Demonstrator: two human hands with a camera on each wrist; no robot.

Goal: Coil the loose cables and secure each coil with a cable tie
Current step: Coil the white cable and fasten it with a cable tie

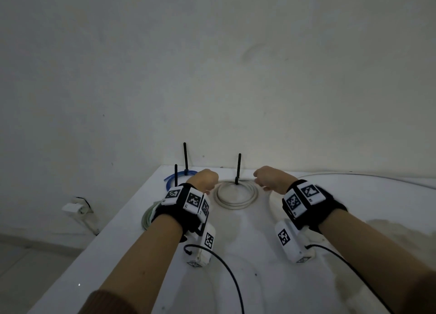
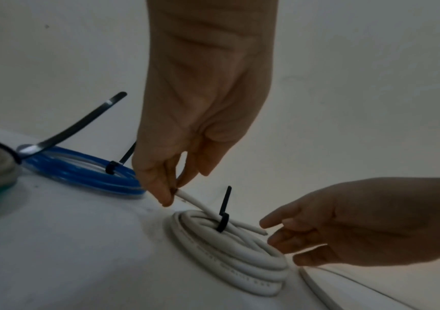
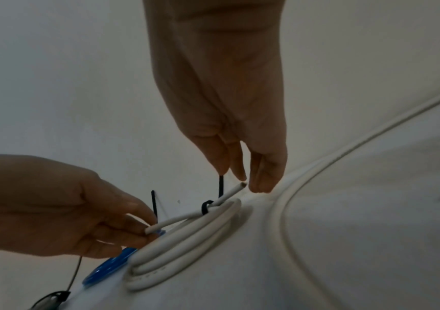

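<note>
A white cable coil (image 1: pixel 236 197) lies flat at the table's centre, bound at its far side by a black cable tie (image 2: pixel 222 222) whose tail stands upright. Two short cable ends stick out from under the tie. My left hand (image 2: pixel 172 193) pinches the left cable end (image 3: pixel 151 230) between thumb and fingers. My right hand (image 3: pixel 250 184) hovers with relaxed fingers just above the right cable end (image 3: pixel 242 185) and holds nothing. In the head view the left hand (image 1: pixel 205 179) and right hand (image 1: pixel 266 179) flank the coil.
A tied blue coil (image 2: pixel 80 167) sits at the back left against the wall, a greenish-grey coil (image 1: pixel 147 217) nearer on the left edge. A long loose white cable (image 3: pixel 346 151) curves across the table's right side. The white table (image 1: pixel 247 243) meets the wall behind.
</note>
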